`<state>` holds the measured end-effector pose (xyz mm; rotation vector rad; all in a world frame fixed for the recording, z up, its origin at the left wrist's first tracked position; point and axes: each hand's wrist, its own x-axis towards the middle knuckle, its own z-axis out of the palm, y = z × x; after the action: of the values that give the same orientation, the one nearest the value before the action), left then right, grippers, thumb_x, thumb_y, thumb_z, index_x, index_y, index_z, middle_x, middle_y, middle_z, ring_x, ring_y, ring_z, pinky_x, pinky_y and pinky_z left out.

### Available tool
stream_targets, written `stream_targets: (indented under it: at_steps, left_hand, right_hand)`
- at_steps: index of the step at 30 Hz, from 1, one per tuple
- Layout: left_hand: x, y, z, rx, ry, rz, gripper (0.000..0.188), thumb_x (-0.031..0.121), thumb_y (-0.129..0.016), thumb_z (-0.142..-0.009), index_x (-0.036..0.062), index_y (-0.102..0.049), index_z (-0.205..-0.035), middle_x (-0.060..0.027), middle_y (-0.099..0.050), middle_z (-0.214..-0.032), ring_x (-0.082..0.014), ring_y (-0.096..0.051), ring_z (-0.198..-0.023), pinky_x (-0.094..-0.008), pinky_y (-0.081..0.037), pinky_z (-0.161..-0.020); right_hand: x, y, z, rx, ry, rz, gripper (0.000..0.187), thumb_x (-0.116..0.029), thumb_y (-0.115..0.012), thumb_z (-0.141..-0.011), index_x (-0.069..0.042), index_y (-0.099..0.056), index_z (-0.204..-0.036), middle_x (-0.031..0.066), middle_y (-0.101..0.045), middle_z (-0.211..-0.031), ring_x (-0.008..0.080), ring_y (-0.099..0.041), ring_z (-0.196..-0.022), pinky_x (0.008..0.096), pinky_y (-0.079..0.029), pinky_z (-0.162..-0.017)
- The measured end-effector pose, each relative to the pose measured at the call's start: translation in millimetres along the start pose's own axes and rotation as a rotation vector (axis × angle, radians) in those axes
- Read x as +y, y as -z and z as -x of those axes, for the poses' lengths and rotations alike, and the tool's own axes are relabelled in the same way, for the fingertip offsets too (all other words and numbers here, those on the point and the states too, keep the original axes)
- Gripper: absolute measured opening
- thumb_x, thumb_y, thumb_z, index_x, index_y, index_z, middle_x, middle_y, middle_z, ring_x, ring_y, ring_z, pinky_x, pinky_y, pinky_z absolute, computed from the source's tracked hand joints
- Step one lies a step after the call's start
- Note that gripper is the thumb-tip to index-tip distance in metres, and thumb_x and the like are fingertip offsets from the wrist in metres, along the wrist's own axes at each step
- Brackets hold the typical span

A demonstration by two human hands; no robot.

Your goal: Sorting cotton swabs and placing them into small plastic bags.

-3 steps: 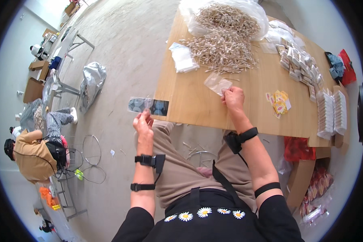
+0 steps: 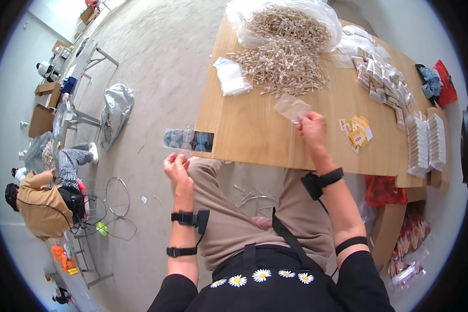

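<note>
My right hand (image 2: 312, 127) is closed, pinching one edge of a small clear plastic bag (image 2: 290, 107) above the wooden table (image 2: 255, 138). The bag looks flat, with the cotton swab pile (image 2: 286, 57) just beyond it. My left hand (image 2: 178, 167) hangs in front of the table's left corner, fingers bent together, with nothing visible in them. Just beyond its fingertips, a dark strip with pale round shapes (image 2: 202, 141) lies at the table's left edge, its clear left part sticking out past the edge.
White flat bags (image 2: 231, 78) lie left of the swabs. Small yellow cards (image 2: 358, 130) are heaped to the right, near several filled packs (image 2: 382, 80) and white stacked packs (image 2: 417, 145). Open cartons (image 2: 387, 234) stand below. A co-worker (image 2: 44, 203) sits far left.
My left hand has come off the dark strip and drawn back toward me. My right hand has moved right with the clear plastic bag.
</note>
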<state>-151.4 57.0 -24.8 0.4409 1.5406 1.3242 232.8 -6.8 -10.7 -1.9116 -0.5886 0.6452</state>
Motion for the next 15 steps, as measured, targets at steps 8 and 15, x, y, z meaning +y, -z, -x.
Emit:
stream_targets:
  at_steps: [8, 15]
  left_hand:
    - [14.5, -36.4, 55.3, -0.186, -0.731, -0.559, 0.026, 0.002, -0.072, -0.081, 0.0001, -0.062, -0.105, -0.007, -0.064, -0.098, -0.018, -0.062, -0.088, -0.0307, -0.052, -0.076]
    - [-25.6, -94.3, 85.2, -0.673, -1.081, -0.917, 0.054, 0.015, -0.075, -0.081, -0.0018, -0.057, -0.128, -0.0201, -0.054, -0.138, -0.0363, -0.045, -0.133, -0.0446, -0.034, -0.113]
  right_hand:
    - [-5.8, 61.5, -32.4, 0.392, 0.267, 0.612, 0.034, -0.015, -0.069, -0.082, 0.0, -0.065, -0.112, 0.0197, -0.069, -0.098, 0.0367, -0.067, -0.091, 0.0471, -0.053, -0.081]
    - [-14.1, -0.7, -33.5, 0.084, 0.529, 0.619, 0.052, -0.014, -0.072, -0.078, -0.003, -0.06, -0.128, 0.0167, -0.062, -0.115, 0.0356, -0.06, -0.109, 0.0452, -0.051, -0.091]
